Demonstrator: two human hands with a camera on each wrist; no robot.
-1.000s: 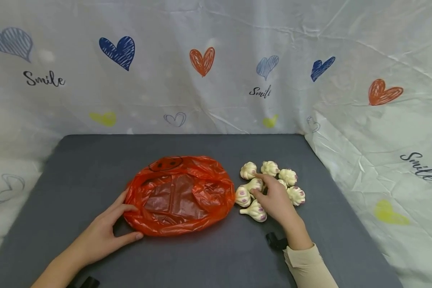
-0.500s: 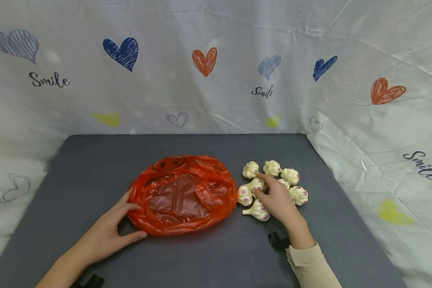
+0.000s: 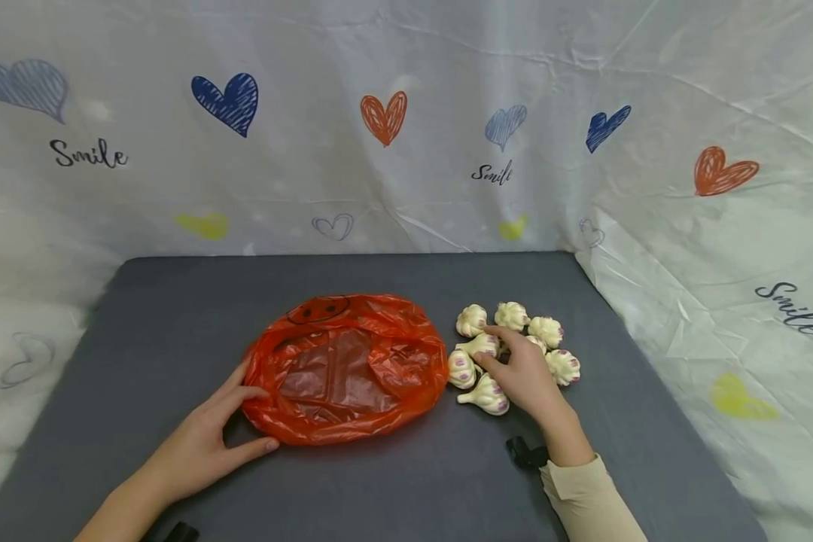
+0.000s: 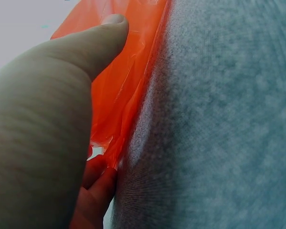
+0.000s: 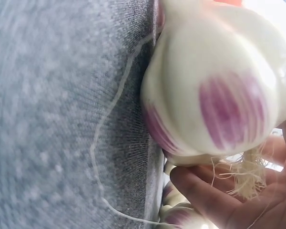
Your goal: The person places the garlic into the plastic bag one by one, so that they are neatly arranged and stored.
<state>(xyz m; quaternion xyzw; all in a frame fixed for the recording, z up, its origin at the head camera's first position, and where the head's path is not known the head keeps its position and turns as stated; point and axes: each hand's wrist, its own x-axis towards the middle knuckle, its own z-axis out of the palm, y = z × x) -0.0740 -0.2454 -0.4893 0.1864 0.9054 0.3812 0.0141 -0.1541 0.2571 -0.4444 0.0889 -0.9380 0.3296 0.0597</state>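
On the grey table (image 3: 393,489), the left hand (image 3: 199,444), spread wide, touches the bag (image 3: 339,430). Beside the bag, the right hand (image 3: 523,374) pinches one garlic (image 3: 479,345); a snug pinch should stop it rolling.

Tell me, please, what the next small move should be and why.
Probably lift the garlic that lies between the right hand's thumb and finger and bring it over the bag: the bag gapes open close by, and the left hand touches its edge.
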